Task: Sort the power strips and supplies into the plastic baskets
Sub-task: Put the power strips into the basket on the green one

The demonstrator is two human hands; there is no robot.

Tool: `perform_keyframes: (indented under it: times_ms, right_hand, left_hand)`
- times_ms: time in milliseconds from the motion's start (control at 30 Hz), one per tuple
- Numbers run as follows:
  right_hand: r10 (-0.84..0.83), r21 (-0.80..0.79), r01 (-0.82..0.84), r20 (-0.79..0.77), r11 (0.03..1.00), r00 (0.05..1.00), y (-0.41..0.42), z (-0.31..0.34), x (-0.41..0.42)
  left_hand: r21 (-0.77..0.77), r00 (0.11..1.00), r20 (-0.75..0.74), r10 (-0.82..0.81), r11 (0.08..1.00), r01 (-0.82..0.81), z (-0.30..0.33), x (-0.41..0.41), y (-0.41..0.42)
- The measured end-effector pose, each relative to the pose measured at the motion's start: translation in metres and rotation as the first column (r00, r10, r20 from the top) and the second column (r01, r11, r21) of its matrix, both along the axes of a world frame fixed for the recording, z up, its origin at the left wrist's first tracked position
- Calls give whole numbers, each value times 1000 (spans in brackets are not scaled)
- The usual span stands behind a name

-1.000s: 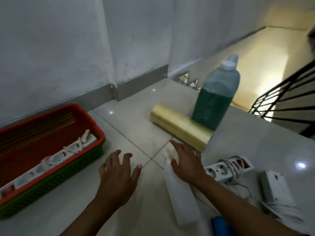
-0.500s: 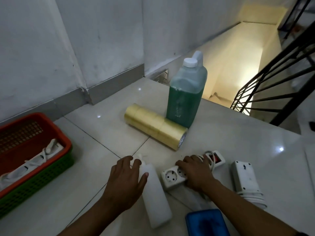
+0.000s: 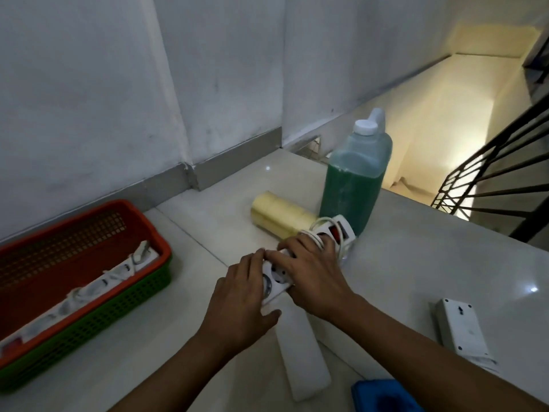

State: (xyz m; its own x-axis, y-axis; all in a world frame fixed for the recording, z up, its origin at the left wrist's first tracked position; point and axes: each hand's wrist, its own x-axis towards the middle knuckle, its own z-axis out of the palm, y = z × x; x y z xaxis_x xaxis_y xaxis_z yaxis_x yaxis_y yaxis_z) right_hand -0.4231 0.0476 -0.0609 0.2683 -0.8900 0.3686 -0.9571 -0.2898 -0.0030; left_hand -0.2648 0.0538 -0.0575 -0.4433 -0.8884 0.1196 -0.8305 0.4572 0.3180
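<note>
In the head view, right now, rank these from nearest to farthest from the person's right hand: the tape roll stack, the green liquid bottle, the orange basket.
From the right hand:
1. Tape roll stack, just beyond the fingers.
2. Green liquid bottle, behind the tape, farther back.
3. Orange basket, far left by the wall.

two bare forearms, no sleeves or jewellery.

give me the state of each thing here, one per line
power strip: off the floor, gripped by both hands, cord coiled round its far end
left hand: shut on the strip's near end
right hand: shut on its middle
orange basket: nested in a green basket, holds another strip
jug: upright, capped
tape rolls: lying on their side
adapter: lying flat on the floor
</note>
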Motion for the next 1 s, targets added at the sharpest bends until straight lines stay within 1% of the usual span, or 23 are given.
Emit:
perform_keyframes:
  times_ms: [33,133,233,300,367,433,467,533,600,667,700,767,833,900,933,967,1000]
  right_hand:
    - [35,-22,-35,-8,999,999,-2,5,12]
    - [131,-45,-132,-17,990,991,-7,17,49]
    - [235,-75,-234,5,969,972,-13,23,86]
    - [313,-107,-309,19,945,950,-19,25,108]
    - [357,-159,-349,27,924,934,-23,28,130]
    - [342,-204,-324,58,924,938,-29,29,149]
    - [311,-219,-285,97,933,945,-31,30,156]
    - [241,-219,-191,231,957,942,-38,29,174]
    - [123,-136,-78,361,988,924,-45,32,193]
    - [-15,31,4,358,1000,934,-54,34,212]
    - [-44,112,5,346,994,937,-60,34,222]
    - [-41,229,-50,374,972,927,-75,36,242]
    - [-19,273,-110,432,956,901,-91,40,260]
    - [15,258,-161,490,953,871,-105,41,276]
    - [41,245,-197,525,949,850,-111,38,282]
    - [74,225,-232,549,946,833,-115,36,286]
    - [109,206,-267,563,941,819,-119,31,290]
  left_hand:
    - [-19,999,-5,53,998,-53,1,8,0]
    - [-46,975,-93,204,977,-209,2,40,1]
    - [-60,946,-215,242,964,-260,2,81,4]
    - [-37,912,-303,279,952,-303,4,109,7]
    - [35,849,-399,347,931,-364,8,141,10]
    - [95,773,-484,409,903,-418,12,172,14]
    - [139,730,-523,440,889,-436,14,187,15]
    - [276,635,-576,515,854,-442,15,219,16]
    - [430,546,-602,583,812,-395,15,247,17]
    - [533,464,-629,624,780,-327,14,270,16]
    - [567,432,-636,639,767,-299,13,281,14]
    - [610,389,-641,662,747,-265,10,300,8]
    - [618,365,-638,678,733,-283,8,316,-4]
    - [589,370,-634,679,734,-337,6,332,-20]
    - [565,394,-621,677,736,-374,5,341,-29]
    - [534,442,-588,677,736,-416,5,349,-37]
    - [496,510,-526,681,732,-467,4,358,-47]
